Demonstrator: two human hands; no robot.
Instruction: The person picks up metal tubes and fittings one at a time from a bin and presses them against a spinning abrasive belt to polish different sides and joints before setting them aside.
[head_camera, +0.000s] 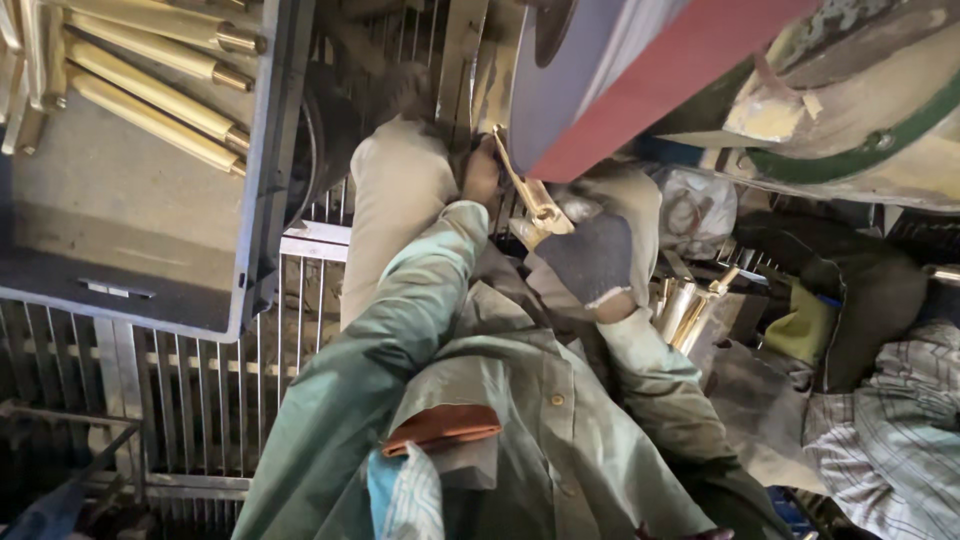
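Brass-coloured, one small metal part (535, 200) is pressed against the red-edged sanding belt (640, 80), both hands clenched on it: gloved right hand (595, 250), bare left hand (480, 175). Four brass rods (160, 85) lie in the grey crate (130, 270).

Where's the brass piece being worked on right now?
In the head view, centre top: the brass piece is held by the left hand and gloved right hand, against the red-edged wheel.

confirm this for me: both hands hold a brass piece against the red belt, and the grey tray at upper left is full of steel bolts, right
Not quite. In the head view, the grey tray holds long brass rods, not steel bolts. The rest stands: left hand and gloved right hand hold the brass piece at the red belt.
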